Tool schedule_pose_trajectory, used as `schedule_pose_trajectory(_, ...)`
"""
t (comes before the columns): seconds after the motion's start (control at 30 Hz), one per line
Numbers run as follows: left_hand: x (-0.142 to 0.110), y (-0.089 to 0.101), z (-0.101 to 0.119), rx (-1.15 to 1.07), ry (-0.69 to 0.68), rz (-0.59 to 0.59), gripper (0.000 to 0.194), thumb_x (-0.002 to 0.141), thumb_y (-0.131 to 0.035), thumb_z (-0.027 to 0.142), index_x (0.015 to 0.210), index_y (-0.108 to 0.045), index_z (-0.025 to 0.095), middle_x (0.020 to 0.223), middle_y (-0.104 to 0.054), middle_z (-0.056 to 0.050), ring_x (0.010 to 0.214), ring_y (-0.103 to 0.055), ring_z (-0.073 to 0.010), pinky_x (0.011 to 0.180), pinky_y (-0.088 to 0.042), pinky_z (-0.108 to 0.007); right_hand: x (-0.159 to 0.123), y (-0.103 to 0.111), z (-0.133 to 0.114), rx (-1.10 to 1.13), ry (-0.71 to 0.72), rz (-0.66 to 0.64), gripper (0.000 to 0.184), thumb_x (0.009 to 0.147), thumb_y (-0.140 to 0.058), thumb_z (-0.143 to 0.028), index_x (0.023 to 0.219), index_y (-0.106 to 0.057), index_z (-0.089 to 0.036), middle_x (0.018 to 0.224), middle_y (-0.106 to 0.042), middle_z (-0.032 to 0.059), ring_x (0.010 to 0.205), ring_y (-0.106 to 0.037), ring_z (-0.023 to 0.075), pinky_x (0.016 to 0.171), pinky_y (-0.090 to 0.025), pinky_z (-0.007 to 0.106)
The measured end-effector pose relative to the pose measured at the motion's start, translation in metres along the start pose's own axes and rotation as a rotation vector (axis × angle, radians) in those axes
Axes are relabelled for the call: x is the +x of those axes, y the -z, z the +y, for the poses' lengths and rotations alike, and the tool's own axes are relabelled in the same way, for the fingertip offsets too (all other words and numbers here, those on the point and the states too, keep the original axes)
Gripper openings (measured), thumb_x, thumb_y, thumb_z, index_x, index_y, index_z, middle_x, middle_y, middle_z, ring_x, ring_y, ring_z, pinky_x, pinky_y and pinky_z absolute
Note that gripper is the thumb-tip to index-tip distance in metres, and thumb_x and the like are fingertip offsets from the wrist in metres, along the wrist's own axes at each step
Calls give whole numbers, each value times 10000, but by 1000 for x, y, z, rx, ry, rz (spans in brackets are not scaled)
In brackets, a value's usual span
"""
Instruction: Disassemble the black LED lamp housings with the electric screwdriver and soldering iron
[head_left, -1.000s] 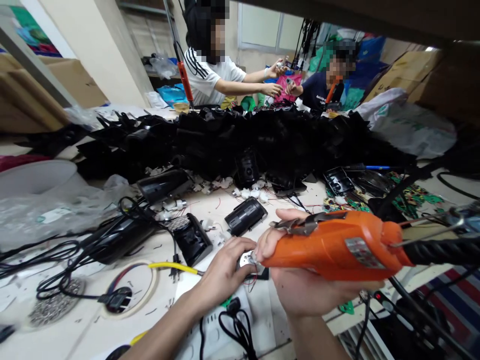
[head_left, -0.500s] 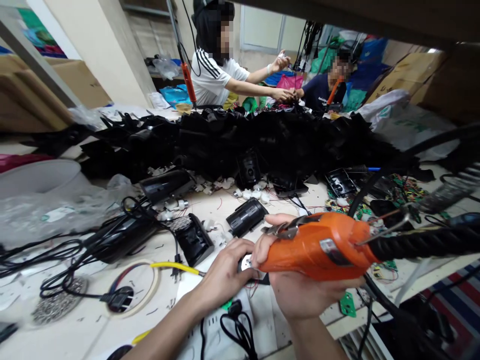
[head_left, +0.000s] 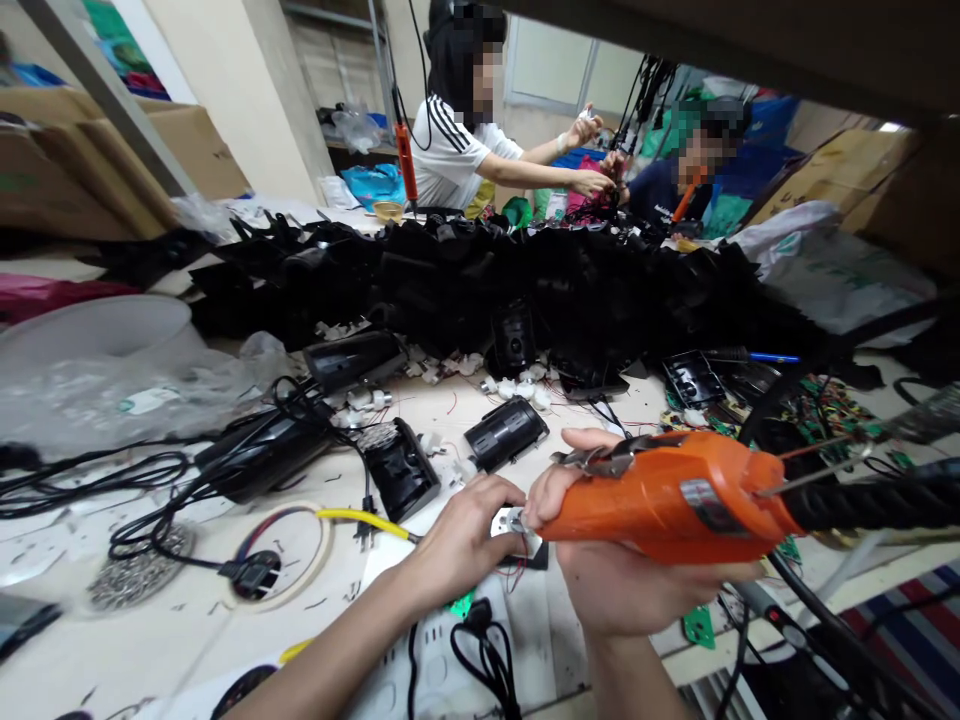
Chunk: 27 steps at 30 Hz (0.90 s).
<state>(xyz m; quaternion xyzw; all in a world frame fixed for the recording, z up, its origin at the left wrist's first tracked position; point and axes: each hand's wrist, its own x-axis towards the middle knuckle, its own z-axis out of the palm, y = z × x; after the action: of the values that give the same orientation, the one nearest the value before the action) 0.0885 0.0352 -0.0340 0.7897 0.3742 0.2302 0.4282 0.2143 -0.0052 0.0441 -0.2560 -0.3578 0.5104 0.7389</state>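
My right hand [head_left: 622, 590] is wrapped round an orange electric screwdriver [head_left: 660, 500], which lies almost level and points left. Its tip is at a small white part [head_left: 502, 522] with thin red wires. My left hand [head_left: 465, 535] is closed on that part, thumb in front and fingers behind. Dark material shows beneath the part, though my fingers hide most of it. Just beyond my hands lies a black plastic housing [head_left: 507, 433], and an open black housing shell [head_left: 401, 475] rests to the left of it.
A long heap of black plastic parts [head_left: 450, 280] spans the back of the table. Coiled black cables, a tape roll [head_left: 322, 560] and a pile of screws [head_left: 142, 570] lie at left. A power strip [head_left: 442, 660] sits in front; circuit boards [head_left: 825, 410] lie right. Two people work opposite.
The view has shifted, so most things appear farther right. Slightly more of the white part shows between my left hand and the screwdriver. Both hands keep their hold.
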Motion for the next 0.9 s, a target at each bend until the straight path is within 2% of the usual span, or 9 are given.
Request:
schedule_pose_trajectory(0.23,-2,-1,-2,-10,-85,12,131,766,-612,72,786,-588,198,918,-653,-19,929,-569,-197,844,-431,-318,-5,-8,1,-8,48,24,768,614,-542,-837,1012,-699,-199,607,-649,46,526,-546,217,597,-503,418)
schedule_pose_trajectory(0.33,-2,-2,-2,-8,-100,27,149,762,-608,67,815,-589,204,910,-647,-11,911,-571,-190,830,-435,-311,-1,-11,-2,-12,26,-30,735,613,-559,-824,991,-703,-211,568,-643,31,481,-542,216,542,-502,404)
schedule_pose_trajectory(0.43,-2,-3,-3,-3,-81,49,162,744,-620,73,827,-573,203,908,-634,-7,906,-573,-188,818,-442,-305,3,-12,0,-64,6,-89,666,639,-564,-785,977,-697,-227,524,-617,4,425,-528,210,504,-505,404)
schedule_pose_trajectory(0.53,-2,-6,-6,-2,-69,72,122,751,-605,105,781,-531,198,879,-616,-6,882,-576,-186,783,-452,-297,5,-13,8,-124,20,-76,626,694,-510,-757,967,-683,-221,488,-577,-7,421,-534,213,486,-509,401)
schedule_pose_trajectory(0.63,-2,-7,-8,16,-47,88,113,735,-593,131,745,-500,196,830,-589,-4,836,-575,-191,730,-453,-294,6,-15,17,-157,-24,-86,620,748,-452,-755,972,-664,-218,469,-538,-16,447,-556,220,489,-515,397)
schedule_pose_trajectory(0.9,0,-4,-3,-70,17,87,160,655,-607,101,719,-494,194,780,-569,8,820,-572,-201,696,-451,-281,9,-18,25,-174,-8,-119,566,726,-549,-688,951,-667,-182,441,-506,-43,405,-531,192,466,-514,369)
